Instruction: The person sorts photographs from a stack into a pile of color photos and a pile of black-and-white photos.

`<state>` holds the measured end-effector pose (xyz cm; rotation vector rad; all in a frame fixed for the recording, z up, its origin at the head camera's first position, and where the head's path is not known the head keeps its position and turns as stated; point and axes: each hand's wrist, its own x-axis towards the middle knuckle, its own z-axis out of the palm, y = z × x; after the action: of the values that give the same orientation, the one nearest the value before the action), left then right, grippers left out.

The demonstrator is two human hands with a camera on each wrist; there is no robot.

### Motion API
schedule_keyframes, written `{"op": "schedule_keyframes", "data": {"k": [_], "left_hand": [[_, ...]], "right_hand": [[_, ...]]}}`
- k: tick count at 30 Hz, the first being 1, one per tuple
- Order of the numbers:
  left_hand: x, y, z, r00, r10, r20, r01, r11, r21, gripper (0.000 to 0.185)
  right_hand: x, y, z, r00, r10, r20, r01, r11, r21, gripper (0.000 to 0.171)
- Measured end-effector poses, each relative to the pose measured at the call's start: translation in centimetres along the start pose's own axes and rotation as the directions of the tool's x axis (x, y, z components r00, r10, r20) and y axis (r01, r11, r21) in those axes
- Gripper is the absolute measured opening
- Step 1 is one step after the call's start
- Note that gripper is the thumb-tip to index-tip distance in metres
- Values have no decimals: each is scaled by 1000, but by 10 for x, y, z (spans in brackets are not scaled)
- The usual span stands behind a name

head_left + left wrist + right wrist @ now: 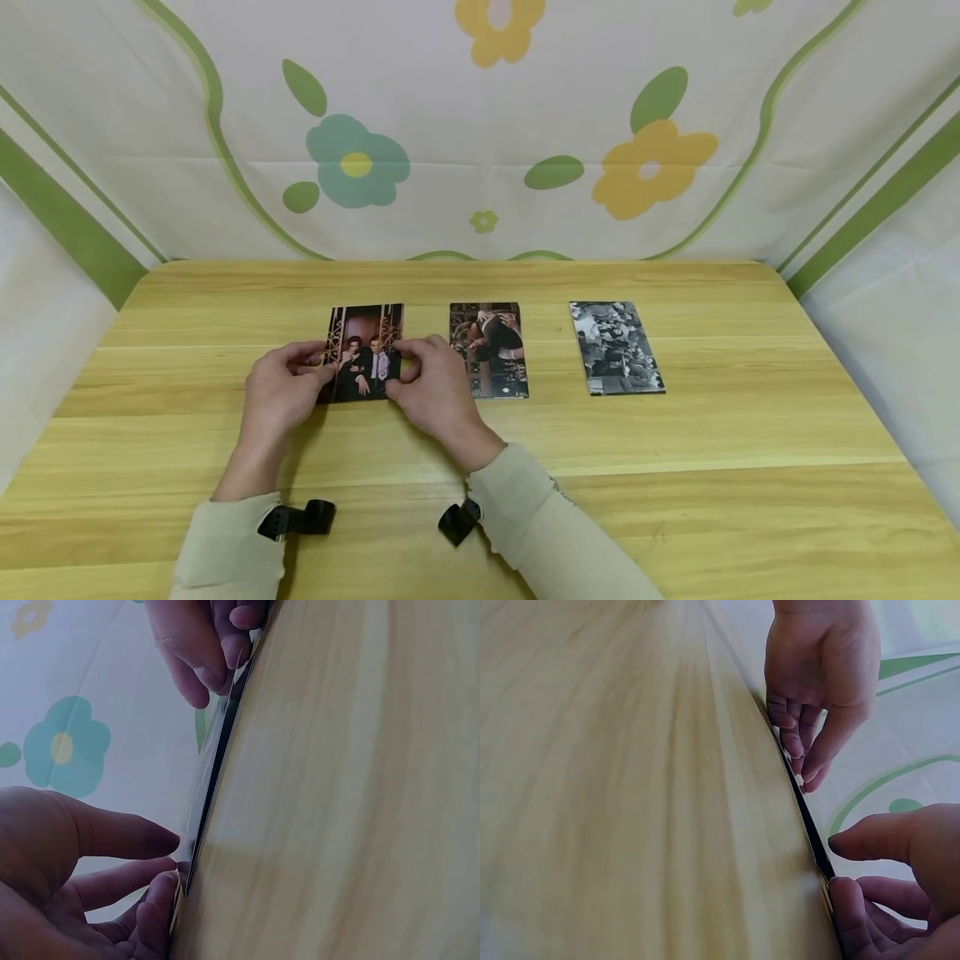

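The broad table of pale yellow wood-grain planks (675, 433) fills the view, backed by a white cloth printed with green, teal and yellow flowers (525, 125). Three glossy photo prints lie in a row on it. The black-and-white crowd photo (617, 347) lies at the right, well apart from the hands. The dark colour photo in the middle (489, 350) lies just beside the right hand (435, 392).

The leftmost print, a dark reddish portrait photo of a seated couple (365, 350), sits between both hands. The left hand (281, 392) pinches its left edge with thumb above and fingers curled below; the right hand pinches the right edge the same way. The wrist views show the thin card (217, 761) lying almost flat, its edges barely lifted off the wood.

The risks, as I judge them: a squeeze from both sides could bow or crease the thin card; the slick surface could slip from the fingertips; thumbs pressing on the gloss would smear it; and the right hand, moving outward, could nudge the middle photo out of line.
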<state>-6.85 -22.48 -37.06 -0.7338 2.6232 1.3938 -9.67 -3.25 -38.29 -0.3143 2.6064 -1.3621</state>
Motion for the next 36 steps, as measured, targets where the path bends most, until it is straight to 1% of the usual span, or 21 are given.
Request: {"op": "schedule_keyframes", "data": {"k": [5,9,13,16,18,21,25,28,32,36], "left_hand": [[0,-1,0,1000,0,-24,0,1000,-16,44],[-1,-3,-1,999,-7,-52,4,998,-58,41],[-1,-5,-3,998,-19,-55,11,990,-137,40],[-2,-4,-4,998,-44,-47,33,976,-216,41],[-3,-2,-5,997,-60,-43,47,966,-256,42],[-5,5,-5,997,-60,-45,46,960,-277,42],[-11,19,-1,1000,-7,-29,0,971,-238,41],[-16,30,7,999,42,16,-37,974,-224,40],[-21,44,25,991,117,67,-100,970,-222,37],[-26,55,48,980,176,94,-156,970,-188,34]], "right_hand": [[-1,0,0,1000,8,-2,-8,1000,8,50],[-1,1,-1,1000,11,-18,-11,999,31,48],[-2,3,-1,999,2,-43,2,997,78,44],[-3,3,-4,998,-17,-58,23,994,107,42],[-4,2,-9,997,-37,-69,45,992,118,41],[-5,3,-18,994,-68,-86,79,989,128,40],[-6,11,-34,990,-85,-113,99,986,132,40],[-8,18,-45,989,-82,-125,97,987,125,40],[-12,30,-62,987,-51,-150,69,991,118,42],[-15,44,-79,980,38,-193,-14,992,122,43]]}}
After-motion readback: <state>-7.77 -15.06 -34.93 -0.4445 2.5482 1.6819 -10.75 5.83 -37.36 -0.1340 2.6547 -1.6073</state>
